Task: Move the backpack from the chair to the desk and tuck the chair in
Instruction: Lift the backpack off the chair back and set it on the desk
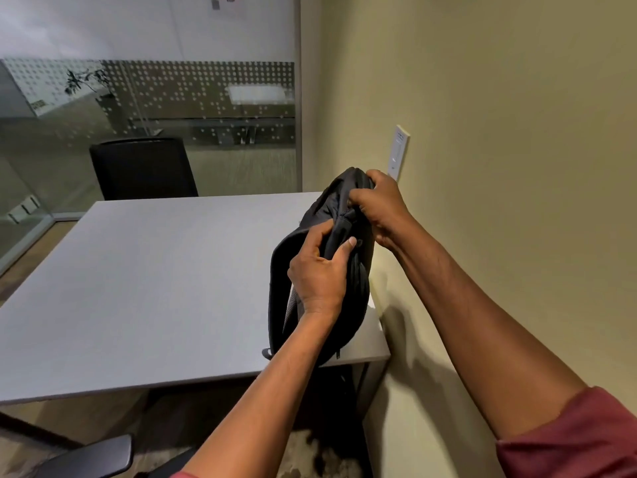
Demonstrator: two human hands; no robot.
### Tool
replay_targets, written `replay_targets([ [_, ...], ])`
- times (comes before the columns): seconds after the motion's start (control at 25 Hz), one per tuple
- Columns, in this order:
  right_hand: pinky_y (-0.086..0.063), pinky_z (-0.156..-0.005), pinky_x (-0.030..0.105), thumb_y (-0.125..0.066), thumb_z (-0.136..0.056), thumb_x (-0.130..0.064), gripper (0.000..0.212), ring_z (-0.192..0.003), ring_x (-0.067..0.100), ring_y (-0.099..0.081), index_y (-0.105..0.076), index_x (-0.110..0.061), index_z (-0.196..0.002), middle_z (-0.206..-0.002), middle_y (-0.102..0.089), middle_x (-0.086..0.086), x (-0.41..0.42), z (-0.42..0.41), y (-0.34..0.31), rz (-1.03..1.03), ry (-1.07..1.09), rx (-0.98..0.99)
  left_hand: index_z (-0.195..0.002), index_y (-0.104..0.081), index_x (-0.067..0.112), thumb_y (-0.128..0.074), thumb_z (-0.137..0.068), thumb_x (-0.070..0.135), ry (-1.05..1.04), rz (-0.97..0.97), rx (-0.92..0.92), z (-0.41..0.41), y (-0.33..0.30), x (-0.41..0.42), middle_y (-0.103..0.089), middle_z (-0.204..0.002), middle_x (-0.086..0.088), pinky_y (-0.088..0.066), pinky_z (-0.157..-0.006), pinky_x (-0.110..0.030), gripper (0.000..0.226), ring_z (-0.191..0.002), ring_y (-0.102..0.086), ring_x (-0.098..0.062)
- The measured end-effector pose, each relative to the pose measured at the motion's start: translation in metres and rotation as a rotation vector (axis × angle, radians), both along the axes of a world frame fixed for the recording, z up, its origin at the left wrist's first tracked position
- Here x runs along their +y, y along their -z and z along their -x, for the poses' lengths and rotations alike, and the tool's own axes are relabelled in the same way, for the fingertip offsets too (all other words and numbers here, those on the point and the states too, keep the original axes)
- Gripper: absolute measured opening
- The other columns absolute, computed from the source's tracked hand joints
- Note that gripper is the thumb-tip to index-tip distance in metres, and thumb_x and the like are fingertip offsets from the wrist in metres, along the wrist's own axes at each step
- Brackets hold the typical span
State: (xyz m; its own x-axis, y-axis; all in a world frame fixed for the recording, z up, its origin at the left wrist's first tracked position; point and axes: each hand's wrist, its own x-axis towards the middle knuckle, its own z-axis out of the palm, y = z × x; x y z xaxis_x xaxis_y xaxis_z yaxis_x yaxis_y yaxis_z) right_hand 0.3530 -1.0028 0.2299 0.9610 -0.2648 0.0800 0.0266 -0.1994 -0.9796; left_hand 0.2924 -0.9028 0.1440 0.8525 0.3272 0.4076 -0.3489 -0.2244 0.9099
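Note:
A black backpack (348,291) stands upright on the right end of the grey desk (155,281), close to the beige wall. My left hand (319,270) grips its top handle from the near side. Higher up and farther back, my right hand (379,210) pinches the bag's upper edge. The bag's bottom hangs slightly over the desk's front edge, with a strap end dangling at its lower left. An armrest of the near chair (100,457) shows at the bottom left, in front of the desk; the rest of that chair is out of view.
A second black chair (144,169) stands behind the desk's far edge, against a dotted glass partition (206,98). A white wall switch plate (399,151) sits on the wall just beyond the backpack. The wall runs along the desk's right side.

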Motion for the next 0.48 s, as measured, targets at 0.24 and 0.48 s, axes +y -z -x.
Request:
replay_targets([
  [0.24, -0.038, -0.055, 0.031, -0.052, -0.069, 0.007, 0.02, -0.064, 0.02, -0.043, -0.05, -0.01, -0.08, -0.069, -0.046, 0.006, -0.019, -0.066, 0.018, -0.011, -0.037, -0.004, -0.11, -0.069, 0.032, -0.08, -0.078, 0.032, 0.055, -0.037, 0.049, -0.066, 0.026, -0.017, -0.074, -0.087, 0.016, -0.055, -0.069, -0.027, 0.034, -0.068, -0.064, -0.008],
  [0.48, -0.035, -0.061, 0.033, -0.053, -0.069, 0.007, 0.03, -0.07, 0.021, -0.041, -0.052, 0.011, -0.098, -0.078, -0.047, 0.009, -0.05, -0.102, 0.044, 0.03, 0.019, 0.021, -0.123, -0.065, 0.029, -0.08, -0.079, 0.031, 0.157, -0.096, 0.096, -0.093, 0.045, -0.039, -0.064, -0.101, 0.029, -0.044, -0.079, -0.006, 0.047, -0.087, -0.06, 0.012],
])
